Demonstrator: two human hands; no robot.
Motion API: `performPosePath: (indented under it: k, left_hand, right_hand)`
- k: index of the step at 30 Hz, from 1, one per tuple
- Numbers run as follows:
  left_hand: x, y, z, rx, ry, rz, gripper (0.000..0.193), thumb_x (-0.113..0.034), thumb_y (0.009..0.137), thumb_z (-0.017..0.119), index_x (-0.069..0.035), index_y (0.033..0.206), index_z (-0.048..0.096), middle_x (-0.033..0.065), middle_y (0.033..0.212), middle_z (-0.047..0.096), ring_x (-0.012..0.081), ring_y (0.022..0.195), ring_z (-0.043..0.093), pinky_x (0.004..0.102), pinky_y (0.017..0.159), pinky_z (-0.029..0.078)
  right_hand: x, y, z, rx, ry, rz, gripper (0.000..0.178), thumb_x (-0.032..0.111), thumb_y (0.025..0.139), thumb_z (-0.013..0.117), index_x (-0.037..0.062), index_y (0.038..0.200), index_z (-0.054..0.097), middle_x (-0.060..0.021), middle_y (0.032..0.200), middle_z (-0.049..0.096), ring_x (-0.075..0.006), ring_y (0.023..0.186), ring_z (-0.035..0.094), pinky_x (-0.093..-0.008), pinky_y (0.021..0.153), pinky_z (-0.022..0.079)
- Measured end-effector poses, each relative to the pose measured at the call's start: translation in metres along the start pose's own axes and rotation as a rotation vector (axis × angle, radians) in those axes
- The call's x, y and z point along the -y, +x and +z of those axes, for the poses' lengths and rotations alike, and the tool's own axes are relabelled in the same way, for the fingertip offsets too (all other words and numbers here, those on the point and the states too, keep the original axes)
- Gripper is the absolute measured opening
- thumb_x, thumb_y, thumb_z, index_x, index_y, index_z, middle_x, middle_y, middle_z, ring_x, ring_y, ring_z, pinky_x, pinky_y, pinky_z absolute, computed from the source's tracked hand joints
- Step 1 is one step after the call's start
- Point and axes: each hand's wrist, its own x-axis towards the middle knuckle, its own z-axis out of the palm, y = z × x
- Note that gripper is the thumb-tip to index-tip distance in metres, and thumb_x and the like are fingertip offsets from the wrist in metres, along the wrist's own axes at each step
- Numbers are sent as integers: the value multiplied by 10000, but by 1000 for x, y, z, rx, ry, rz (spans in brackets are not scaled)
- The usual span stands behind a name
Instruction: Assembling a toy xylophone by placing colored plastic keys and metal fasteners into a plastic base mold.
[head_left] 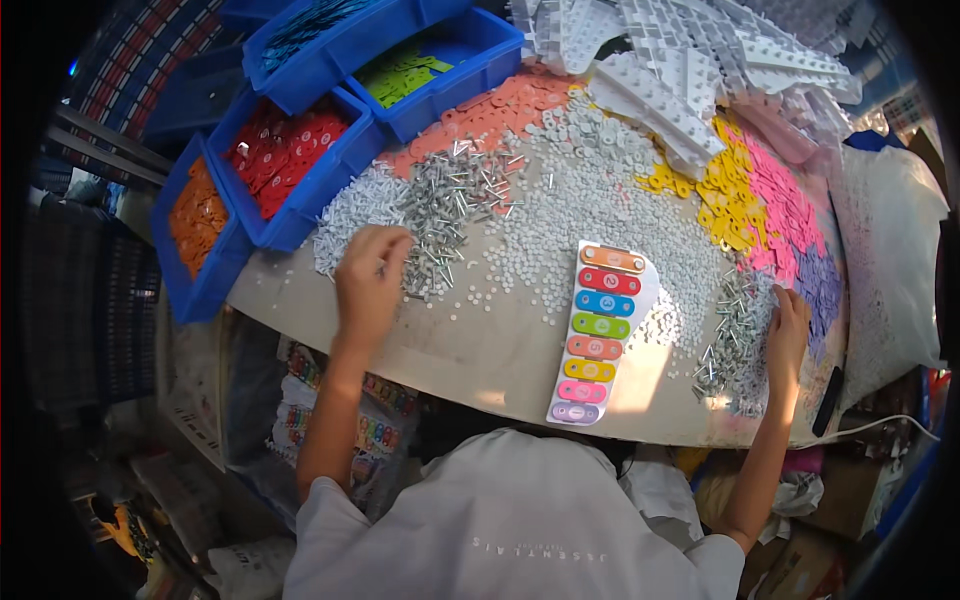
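- We see the left hand [370, 275] with fingers curled into the metal pins [450, 205]; its grasp is hidden.
- The right hand [787, 330] rests flat, released, on another pin pile [735, 330].
- A toy xylophone [595, 330] with coloured bars lies between them.
- Blue bins [300, 215] sit far left.

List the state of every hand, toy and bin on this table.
Left hand: palm down, fingers in the metal pins.
Right hand: resting on the pin pile at the table's right edge.
Toy xylophone: lying flat, eight coloured bars mounted.
Blue bins: open, holding red, orange and green pieces.
White plastic frames: heaped loosely.
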Motion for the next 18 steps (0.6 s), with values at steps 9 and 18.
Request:
performPosePath:
  k: [9,18]
  left_hand:
    - [45,27,-9,51,198,114,118,-72,852,720,-20,958,712,95,913,620,292,896,610,387,794,483]
    - [53,35,16,104,364,142,95,-94,821,729,-43,885,683,88,903,603,300,913,589,423,845,443]
  right_hand:
    - [5,-10,8,-142,44,31,132,-30,913,569,4,1036,604,-178,1047,614,-383,1040,583,-439,905,468]
    - [11,-15,-1,-147,138,100,146,-30,936,556,-3,1075,593,-173,1029,610,-384,1014,583,-439,867,475]
